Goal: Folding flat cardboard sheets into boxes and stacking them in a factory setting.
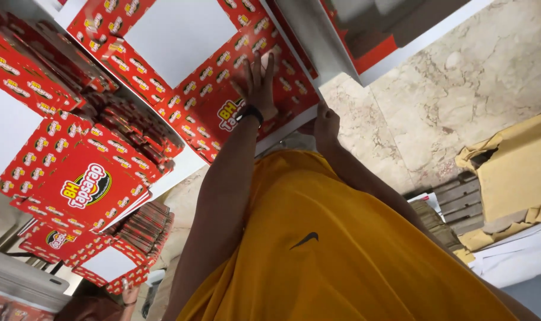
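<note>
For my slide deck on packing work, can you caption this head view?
Left hand pressed flat on a red printed carton sheet, right hand at the white table edge, stacks nearby.

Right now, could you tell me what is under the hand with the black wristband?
The left hand lies flat, fingers spread, on a red printed flat carton blank resting on the white table. The print beneath the palm is covered. The right hand grips the table's edge nearby.

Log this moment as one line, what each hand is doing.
left hand: flat on red printed carton sheet | right hand: at white table edge under sheet | stacked red cartons at left
</note>
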